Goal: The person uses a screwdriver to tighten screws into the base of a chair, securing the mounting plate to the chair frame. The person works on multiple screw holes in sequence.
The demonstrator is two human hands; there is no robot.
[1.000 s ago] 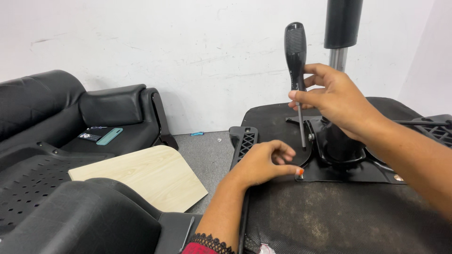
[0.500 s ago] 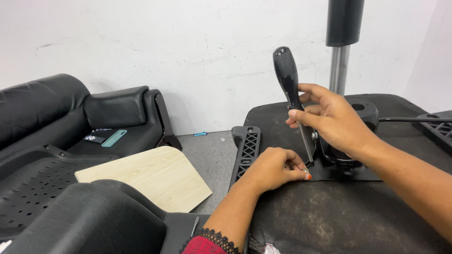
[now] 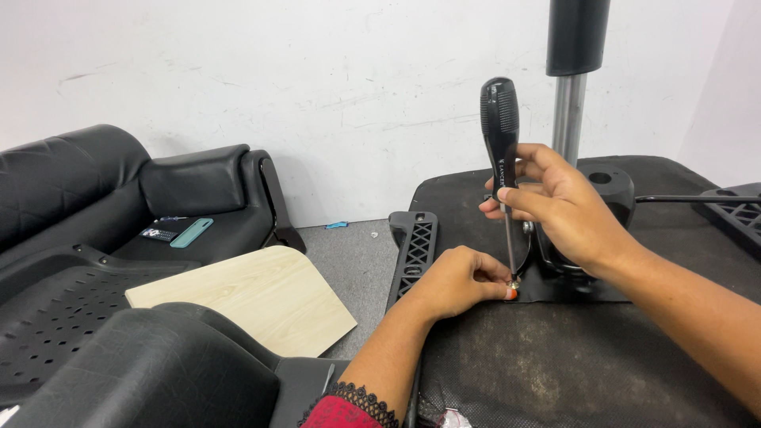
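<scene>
The right hand point(image 3: 567, 214) is wrapped around a black-handled screwdriver point(image 3: 501, 143), fingers closed on the lower part of the handle. The screwdriver stands almost straight up, with its thin metal shaft pointing down. The left hand point(image 3: 460, 281) is curled shut just below it, fingertips pinching right at the tip of the shaft, where a small screw point(image 3: 514, 284) sits (it is tiny and hard to see well). The tip meets a flat black metal plate point(image 3: 571, 289) fixed to the upside-down chair seat point(image 3: 555, 364), which is dark and rough. A shiny metal post point(image 3: 567, 119) with a black sleeve on top rises behind the right hand. To the left, on the grey floor point(image 3: 357, 261), lies a pale wooden board point(image 3: 254, 297). Black padded chair parts point(image 3: 119, 198) sit by the white wall point(image 3: 317, 79).
</scene>
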